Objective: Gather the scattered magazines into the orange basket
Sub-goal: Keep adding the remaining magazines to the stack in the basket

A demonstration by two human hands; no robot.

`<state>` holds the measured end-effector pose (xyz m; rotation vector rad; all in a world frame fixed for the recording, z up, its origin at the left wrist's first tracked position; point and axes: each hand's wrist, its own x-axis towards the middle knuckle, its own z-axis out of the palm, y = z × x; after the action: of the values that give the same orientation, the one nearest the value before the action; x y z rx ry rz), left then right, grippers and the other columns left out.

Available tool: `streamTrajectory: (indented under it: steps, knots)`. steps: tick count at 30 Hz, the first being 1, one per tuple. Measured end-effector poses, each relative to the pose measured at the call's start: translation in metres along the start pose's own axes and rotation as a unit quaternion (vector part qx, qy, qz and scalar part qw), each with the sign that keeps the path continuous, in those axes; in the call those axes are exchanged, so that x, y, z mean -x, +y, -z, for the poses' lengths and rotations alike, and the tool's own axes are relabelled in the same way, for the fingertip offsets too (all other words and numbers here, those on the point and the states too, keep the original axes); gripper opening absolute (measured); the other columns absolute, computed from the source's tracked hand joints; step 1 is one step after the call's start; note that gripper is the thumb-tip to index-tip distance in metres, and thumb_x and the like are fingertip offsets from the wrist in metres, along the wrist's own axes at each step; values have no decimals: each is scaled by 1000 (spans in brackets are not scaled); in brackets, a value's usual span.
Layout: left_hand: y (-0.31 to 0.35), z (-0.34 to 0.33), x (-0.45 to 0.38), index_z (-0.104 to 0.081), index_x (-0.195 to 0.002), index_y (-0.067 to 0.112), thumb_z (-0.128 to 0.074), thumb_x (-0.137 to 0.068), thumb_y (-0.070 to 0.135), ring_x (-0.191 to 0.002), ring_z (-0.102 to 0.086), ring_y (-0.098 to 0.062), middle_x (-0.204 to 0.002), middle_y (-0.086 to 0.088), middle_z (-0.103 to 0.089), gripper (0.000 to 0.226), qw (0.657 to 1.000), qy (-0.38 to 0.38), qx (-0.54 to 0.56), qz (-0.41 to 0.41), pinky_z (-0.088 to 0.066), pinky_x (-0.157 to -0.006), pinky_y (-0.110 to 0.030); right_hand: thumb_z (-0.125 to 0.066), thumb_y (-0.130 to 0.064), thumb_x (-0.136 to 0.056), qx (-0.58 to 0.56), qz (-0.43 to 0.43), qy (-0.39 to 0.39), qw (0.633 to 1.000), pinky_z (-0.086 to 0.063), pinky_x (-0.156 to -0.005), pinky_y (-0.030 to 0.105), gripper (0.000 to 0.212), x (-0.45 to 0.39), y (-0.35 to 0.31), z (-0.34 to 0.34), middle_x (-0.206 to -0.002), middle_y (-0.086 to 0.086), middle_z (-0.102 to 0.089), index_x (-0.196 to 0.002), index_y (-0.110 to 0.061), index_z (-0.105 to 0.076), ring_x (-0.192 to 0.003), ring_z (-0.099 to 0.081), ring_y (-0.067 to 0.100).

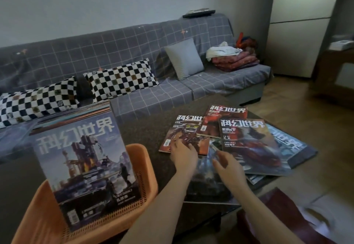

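Magazines [235, 144] are lying spread out on the right part of the dark table [145, 128], some lying partly over others. Both hands are reaching into that pile. The left hand [183, 154] is resting with its fingers spread flat on the near edge of the robot-cover magazine [186, 134]; its grip is not closing on anything. The right hand [229, 168] is hovering just beside it over the blue magazine [206, 178] that is nearest the person, with its fingers loosely bent and its grip holding nothing. Both forearms are coming up from the near edge of the view and pointing away toward the far right.

I think the step in hand is picking the next magazine from the pile. The next move is calling for the fingers to slide under one edge and lift a cover off the others without dragging the whole pile along.

On the left, the orange basket [147, 167] is sitting near the person, well apart from the pile. One big magazine [84, 167] is already standing upright in it, leaning a little, with more stacked behind it. Beyond the table, a grey sofa [134, 48] with checkered pillows [122, 78] is stretching along the far wall.
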<state>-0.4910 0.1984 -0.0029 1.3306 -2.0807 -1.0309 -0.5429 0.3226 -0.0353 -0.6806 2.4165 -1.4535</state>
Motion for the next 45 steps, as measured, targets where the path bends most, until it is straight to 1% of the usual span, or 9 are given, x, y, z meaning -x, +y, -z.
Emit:
streamTrajectory:
  steps: [7,13,17,22,28,33,37,41,45]
  knots:
    - [-10,-19,-80,-24,-150,15,-43,-98,41,-147,-9,-31,-159,-16,-13,62,975,-22,-182,123,-2,-117,-53,-54,-31,-92,-8,-9,-60,998,-44,-67,20,40,-40,-2,-22,-105,-5,-66,-132,-27,-50,-85,-57,7]
    - [-15,-8,-94,-40,-139,10,-60,-85,53,-128,-36,-32,-142,-18,-36,72,954,3,-253,162,-32,-105,-42,-52,-29,-92,5,-22,-65,998,-39,-62,21,34,-47,-5,-23,-111,-1,-67,-125,-22,-57,-75,-50,3]
    - [-12,19,-98,-50,-129,1,-69,-84,40,-116,-52,-28,-128,-15,-53,62,967,-35,-193,162,-47,-93,-35,-54,-30,-92,23,-47,-39,998,-39,-61,21,36,-42,-7,-17,-99,-1,-68,-124,-16,-58,-73,-51,3]
    - [-1,54,-74,-61,-89,5,-67,-87,15,-76,-66,-22,-91,-11,-68,13,988,-76,-83,105,-50,-56,-28,-56,-32,-91,33,-84,-50,995,-35,-49,19,30,-21,-15,-11,-73,-7,-56,-110,-10,-64,-63,-51,4]
    - [-3,96,-8,-44,-105,16,-68,-88,25,-62,-60,-7,-90,-1,-62,31,999,-9,36,0,-40,-37,-16,-52,-50,-89,25,-132,-98,986,-38,-50,21,51,18,-29,-2,-91,9,-66,-109,-5,-63,-67,-54,13]
    - [-23,145,45,-41,-85,28,-72,-83,31,-66,-59,-7,-82,6,-56,31,992,32,87,-91,-43,-47,-19,-59,-42,-87,-178,-145,-168,959,-50,-93,47,35,45,-48,-3,-110,11,-63,-111,-16,-60,-102,-60,29]
    - [-40,191,68,-46,-88,29,-72,-83,32,-71,-66,-11,-88,4,-62,27,984,58,138,-102,-58,-55,-29,-62,-31,-88,-215,-98,-145,961,-52,-86,45,30,61,-75,-7,-107,12,-63,-114,-16,-59,-98,-61,30]
    - [-63,226,79,-45,-85,32,-70,-86,33,-66,-63,-8,-85,3,-62,25,981,97,134,-104,-43,-41,-11,-61,-19,-88,-261,-45,-143,954,-49,-61,29,7,77,-107,-19,-92,4,-64,-95,-17,-61,-81,-61,18]
    - [-89,254,88,-50,-91,36,-67,-86,37,-66,-69,-15,-86,1,-69,18,975,114,154,-110,-56,-49,-26,-62,-17,-88,-263,-3,-173,949,-48,-67,28,7,88,-133,-38,-94,-1,-65,-91,-21,-58,-85,-61,14]
